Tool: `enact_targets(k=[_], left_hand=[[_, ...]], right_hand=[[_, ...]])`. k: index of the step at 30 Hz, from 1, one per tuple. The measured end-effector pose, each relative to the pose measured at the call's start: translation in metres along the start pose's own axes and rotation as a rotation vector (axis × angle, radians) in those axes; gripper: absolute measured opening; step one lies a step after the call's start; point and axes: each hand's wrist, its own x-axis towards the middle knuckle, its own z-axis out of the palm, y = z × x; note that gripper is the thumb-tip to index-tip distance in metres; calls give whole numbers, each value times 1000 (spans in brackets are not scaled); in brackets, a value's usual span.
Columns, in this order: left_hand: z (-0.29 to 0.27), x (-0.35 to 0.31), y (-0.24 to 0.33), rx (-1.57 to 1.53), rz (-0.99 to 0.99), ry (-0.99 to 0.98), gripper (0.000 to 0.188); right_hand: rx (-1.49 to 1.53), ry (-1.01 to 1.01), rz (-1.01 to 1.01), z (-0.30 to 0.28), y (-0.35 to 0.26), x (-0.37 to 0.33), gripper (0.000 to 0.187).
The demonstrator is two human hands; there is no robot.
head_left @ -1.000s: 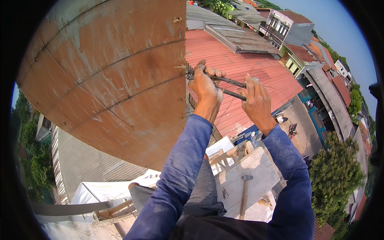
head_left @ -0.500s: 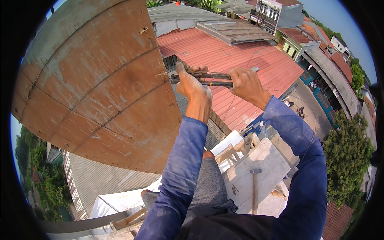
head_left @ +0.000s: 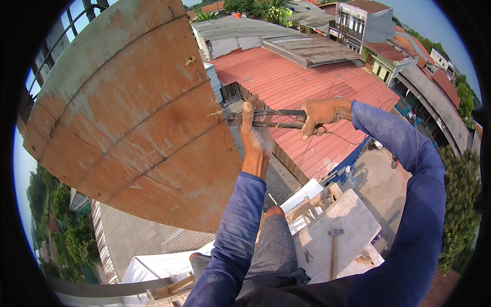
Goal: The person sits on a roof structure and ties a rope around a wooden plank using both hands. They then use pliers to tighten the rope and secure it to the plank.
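In front of me, a pair of dark pincers point(head_left: 279, 112) with two long handles lies nearly level. Its round head point(head_left: 234, 119) is at the right edge of a big curved brown wooden panel point(head_left: 138, 117); whether the jaws bite anything is too small to tell. My left hand point(head_left: 253, 135) is wrapped around the tool just behind the head, thumb up. At the handle ends my right hand point(head_left: 319, 117) is closed on both grips. A thin wire point(head_left: 337, 135) trails from beside the right hand.
Below my lap at right, a hammer point(head_left: 334, 250) and several nails point(head_left: 308, 256) lie on a pale board point(head_left: 353, 215). A red corrugated roof point(head_left: 307, 77) spreads beyond my hands, far below. White sheeting point(head_left: 158, 268) is at lower left.
My right hand has shifted right and turned on the handles. The pincers show more plainly, with the head clear of my left fingers. The whole view has moved slightly.
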Motion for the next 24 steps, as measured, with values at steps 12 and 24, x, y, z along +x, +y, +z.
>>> enact_targets(k=[12, 24], left_hand=[[32, 1, 11, -588, -132, 52, 45], [43, 10, 9, -510, -184, 395, 48]], right_hand=[[-850, 746, -345, 57, 0, -13, 26], [-1001, 911, -351, 49, 29, 26, 28]])
